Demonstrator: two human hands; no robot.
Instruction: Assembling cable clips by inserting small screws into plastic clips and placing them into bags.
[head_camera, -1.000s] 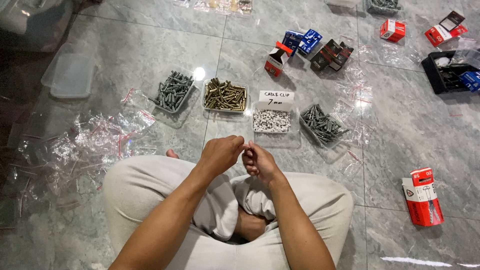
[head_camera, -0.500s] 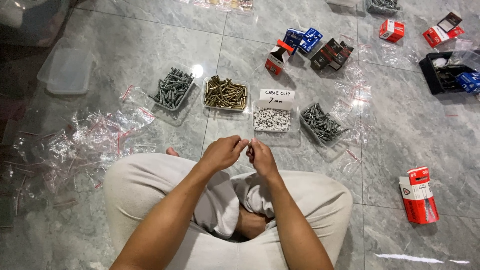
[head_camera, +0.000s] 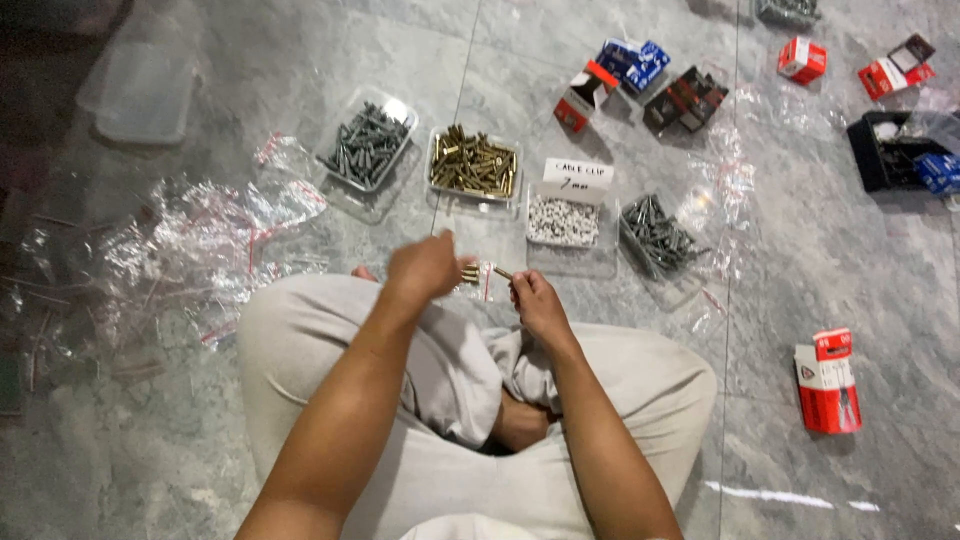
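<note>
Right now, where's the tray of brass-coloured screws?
In the head view, the tray of brass-coloured screws sits on the floor just beyond the left hand, between the tray of dark grey screws and the tray of white clips.

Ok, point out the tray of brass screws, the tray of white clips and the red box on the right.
brass screw tray (head_camera: 473, 162), head view, middle of the screws.
white clip tray (head_camera: 562, 221), head view, on the clips.
red box (head_camera: 827, 382), head view, its top face.

Landmark: tray of white clips. Brass-screw tray just left of it, dark-screw tray further left, grey-nail tray right. Empty bags far left. Red box lower right.
</note>
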